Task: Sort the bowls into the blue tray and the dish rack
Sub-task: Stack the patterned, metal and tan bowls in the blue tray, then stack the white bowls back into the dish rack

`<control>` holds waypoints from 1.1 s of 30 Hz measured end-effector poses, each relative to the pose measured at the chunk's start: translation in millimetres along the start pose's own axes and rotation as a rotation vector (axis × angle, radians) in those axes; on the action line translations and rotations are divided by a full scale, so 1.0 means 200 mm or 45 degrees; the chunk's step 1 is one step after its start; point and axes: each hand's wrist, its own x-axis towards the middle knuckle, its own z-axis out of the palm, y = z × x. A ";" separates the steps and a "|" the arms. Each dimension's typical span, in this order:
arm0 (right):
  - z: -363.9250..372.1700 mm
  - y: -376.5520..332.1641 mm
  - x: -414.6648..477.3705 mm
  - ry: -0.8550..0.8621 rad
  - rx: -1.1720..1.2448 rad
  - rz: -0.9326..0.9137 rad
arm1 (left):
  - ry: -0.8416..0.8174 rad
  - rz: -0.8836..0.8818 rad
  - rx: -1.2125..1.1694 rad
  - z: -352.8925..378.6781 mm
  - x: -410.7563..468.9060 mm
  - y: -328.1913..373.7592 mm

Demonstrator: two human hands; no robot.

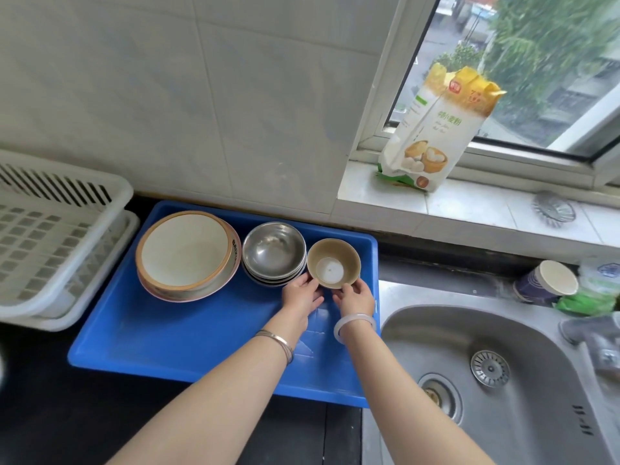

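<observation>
A blue tray lies on the dark counter. In its far half stand a stack of large cream bowls with tan rims, a stack of steel bowls and a small tan bowl at the far right corner. My left hand touches the small tan bowl's near left side, and my right hand holds its near right side. Both hands grip this bowl, which sits upright in the tray. A white dish rack stands to the left of the tray and holds no bowls.
A steel sink with a drain strainer lies right of the tray. A paper cup and green bag sit behind the sink. A flour bag and a metal strainer rest on the windowsill.
</observation>
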 end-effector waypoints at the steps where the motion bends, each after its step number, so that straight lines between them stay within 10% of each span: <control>1: 0.00 -0.01 0.00 -0.032 0.009 0.018 | -0.004 -0.005 0.006 0.00 0.00 0.00; 23: -0.08 0.03 -0.50 -0.457 -0.704 -0.294 | 0.034 0.333 0.549 -0.45 -0.43 0.03; 33: 0.43 0.43 -1.08 -0.951 -0.936 -0.396 | 0.817 0.756 0.889 -1.37 -0.91 0.04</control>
